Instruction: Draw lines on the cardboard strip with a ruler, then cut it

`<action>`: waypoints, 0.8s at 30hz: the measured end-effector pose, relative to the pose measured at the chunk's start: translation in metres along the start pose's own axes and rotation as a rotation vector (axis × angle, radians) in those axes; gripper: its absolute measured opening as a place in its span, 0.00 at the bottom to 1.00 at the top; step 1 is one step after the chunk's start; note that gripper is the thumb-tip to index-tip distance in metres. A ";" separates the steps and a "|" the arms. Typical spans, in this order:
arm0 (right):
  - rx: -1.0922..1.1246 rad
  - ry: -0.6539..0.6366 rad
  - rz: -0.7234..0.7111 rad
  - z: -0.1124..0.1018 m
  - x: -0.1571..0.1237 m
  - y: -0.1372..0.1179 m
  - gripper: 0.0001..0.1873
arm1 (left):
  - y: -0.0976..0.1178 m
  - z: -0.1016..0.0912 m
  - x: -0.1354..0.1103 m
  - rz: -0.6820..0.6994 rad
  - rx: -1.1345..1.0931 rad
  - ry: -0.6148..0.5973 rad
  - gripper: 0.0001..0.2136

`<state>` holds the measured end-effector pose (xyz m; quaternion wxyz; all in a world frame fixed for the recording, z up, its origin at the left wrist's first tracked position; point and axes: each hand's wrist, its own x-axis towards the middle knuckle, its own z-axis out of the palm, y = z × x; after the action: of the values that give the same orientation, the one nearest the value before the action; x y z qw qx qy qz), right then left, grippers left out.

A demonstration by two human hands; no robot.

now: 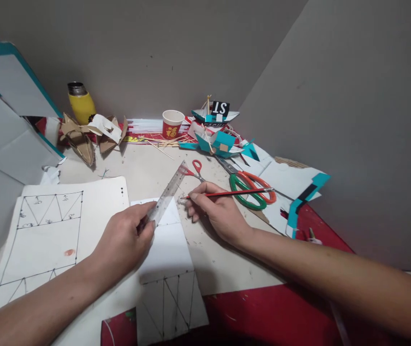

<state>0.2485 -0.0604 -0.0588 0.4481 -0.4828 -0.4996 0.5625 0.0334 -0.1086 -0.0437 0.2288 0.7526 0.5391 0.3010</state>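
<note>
My left hand point(128, 240) is closed on the near end of a clear plastic ruler point(169, 192), which slants up and to the right over a white sheet point(167, 250) with pencil lines. My right hand point(216, 211) grips a red pencil point(234, 193), its tip pointing left and lying close to the ruler's edge. A larger white sheet point(52, 230) with a drawn truss pattern lies to the left under my left forearm.
Green-and-orange scissors point(250, 187) and small red-handled scissors point(195, 169) lie just beyond my right hand. At the back stand a yellow flask point(81, 103), a red paper cup point(172, 123), cardboard models point(82, 134), wooden sticks point(162, 142) and teal paper boats point(216, 139). Grey boards wall in both sides.
</note>
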 end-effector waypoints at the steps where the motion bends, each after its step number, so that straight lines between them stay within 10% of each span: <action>1: -0.002 -0.001 -0.002 0.000 0.000 0.001 0.10 | 0.000 0.000 0.000 -0.005 0.001 -0.001 0.13; 24: -0.009 0.013 -0.017 0.002 -0.001 0.002 0.10 | -0.001 0.002 0.002 -0.013 0.007 -0.012 0.13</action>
<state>0.2470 -0.0624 -0.0611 0.4538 -0.4844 -0.5032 0.5534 0.0346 -0.1069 -0.0449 0.2312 0.7517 0.5437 0.2930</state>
